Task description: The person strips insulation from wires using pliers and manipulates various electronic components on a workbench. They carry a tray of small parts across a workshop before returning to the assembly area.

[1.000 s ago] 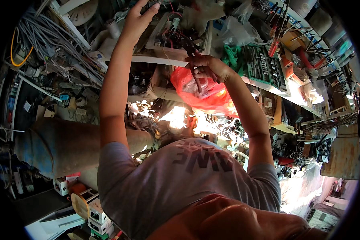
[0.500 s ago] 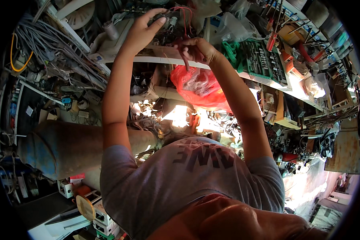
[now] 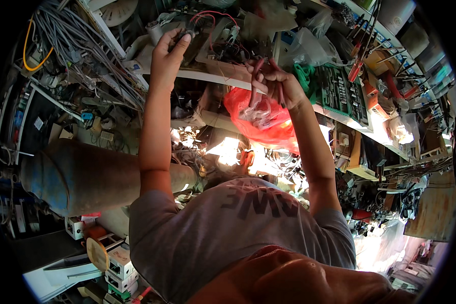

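the left hand (image 3: 167, 57) pinches a small dark part (image 3: 187, 34) between thumb and fingers, near the pale tray (image 3: 221, 65). the right hand (image 3: 285, 87) curls its fingers around red-handled pliers (image 3: 253, 97) — handles parted — their ends seen against the red bag (image 3: 261, 133).

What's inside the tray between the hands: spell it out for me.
The tray shows red wire running in, a pale cylinder and jumbled dark parts. The right hand and pliers cover its near right corner; anything beneath the jumble is hidden.

Left hand (image 3: 167, 53) pinching a dark part (image 3: 188, 32) (small, blurred), right hand (image 3: 287, 87) holding apparently red-handled pliers (image 3: 253, 94)
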Demonstrator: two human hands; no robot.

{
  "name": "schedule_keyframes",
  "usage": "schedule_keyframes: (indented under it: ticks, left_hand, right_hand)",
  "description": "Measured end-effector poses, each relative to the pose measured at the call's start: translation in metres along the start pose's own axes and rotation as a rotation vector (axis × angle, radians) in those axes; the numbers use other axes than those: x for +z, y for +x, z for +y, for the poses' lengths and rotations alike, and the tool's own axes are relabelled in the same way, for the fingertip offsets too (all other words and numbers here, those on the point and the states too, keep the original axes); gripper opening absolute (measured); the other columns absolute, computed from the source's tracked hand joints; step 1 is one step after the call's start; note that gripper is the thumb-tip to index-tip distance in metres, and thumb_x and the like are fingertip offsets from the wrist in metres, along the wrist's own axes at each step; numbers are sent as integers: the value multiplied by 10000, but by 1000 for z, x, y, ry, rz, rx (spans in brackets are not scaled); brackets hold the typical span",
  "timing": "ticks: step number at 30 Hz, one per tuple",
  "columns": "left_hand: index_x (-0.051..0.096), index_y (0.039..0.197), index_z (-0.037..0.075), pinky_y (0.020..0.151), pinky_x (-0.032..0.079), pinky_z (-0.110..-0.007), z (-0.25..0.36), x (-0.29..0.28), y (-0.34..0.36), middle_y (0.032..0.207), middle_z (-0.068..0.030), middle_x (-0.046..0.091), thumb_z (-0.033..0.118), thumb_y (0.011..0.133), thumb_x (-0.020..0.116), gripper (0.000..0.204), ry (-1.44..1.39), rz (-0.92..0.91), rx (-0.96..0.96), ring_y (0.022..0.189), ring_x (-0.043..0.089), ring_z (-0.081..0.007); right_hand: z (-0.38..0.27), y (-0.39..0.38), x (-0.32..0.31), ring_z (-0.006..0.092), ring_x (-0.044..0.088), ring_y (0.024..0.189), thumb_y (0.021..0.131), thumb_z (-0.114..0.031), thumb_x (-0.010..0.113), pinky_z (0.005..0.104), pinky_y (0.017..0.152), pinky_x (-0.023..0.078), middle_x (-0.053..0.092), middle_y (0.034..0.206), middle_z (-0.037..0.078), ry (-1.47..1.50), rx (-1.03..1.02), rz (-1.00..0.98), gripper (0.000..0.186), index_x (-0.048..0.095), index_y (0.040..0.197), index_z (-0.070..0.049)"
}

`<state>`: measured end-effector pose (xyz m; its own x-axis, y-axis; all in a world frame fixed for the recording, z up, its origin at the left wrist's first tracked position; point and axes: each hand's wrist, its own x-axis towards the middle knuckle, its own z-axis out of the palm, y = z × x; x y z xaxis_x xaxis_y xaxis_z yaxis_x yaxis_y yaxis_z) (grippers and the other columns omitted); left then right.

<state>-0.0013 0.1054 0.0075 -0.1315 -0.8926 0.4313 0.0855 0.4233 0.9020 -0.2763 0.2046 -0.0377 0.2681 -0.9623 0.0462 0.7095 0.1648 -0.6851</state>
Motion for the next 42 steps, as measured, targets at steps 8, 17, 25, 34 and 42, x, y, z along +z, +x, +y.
schedule_keyframes:
  ticks: [8,17,25,34,42]
  left_hand:
    - [679,1057,91,625,456,-260,21,42,-60,865,-43,653,137,833,703,231,385,-121,213,679,521,-116]
    - [680,1014,59,615,430,-246,27,63,-82,816,-28,592,43,776,731,244,454,-229,385,636,463,-114]
    - [686,1008,75,591,420,-251,30,70,-92,773,-27,563,28,748,742,270,438,-298,320,623,451,-124]
    - [687,994,69,544,410,-262,22,73,-95,734,-33,545,32,731,752,273,462,-346,410,570,448,-120]
    - [670,1003,55,556,428,-264,19,70,-94,771,-53,579,57,752,746,263,449,-411,378,601,506,-138]
  right_hand:
    - [-6,-85,45,139,576,907,922,-131,536,323,840,546,586,1025,74,-783,210,93,414,485,1296,37]
    - [-20,-112,57,99,534,730,969,-248,523,340,818,534,490,785,12,-876,367,77,385,508,1216,48]
    - [-17,-118,55,110,585,767,967,-256,530,346,844,531,551,911,29,-926,363,144,479,440,1313,64]
    - [-19,-125,60,173,642,870,972,-306,500,316,755,533,610,1112,153,-1163,477,221,528,410,1374,24]
    - [-20,-132,60,331,614,972,967,-313,464,402,873,466,613,1118,190,-1547,306,156,461,494,1291,13]
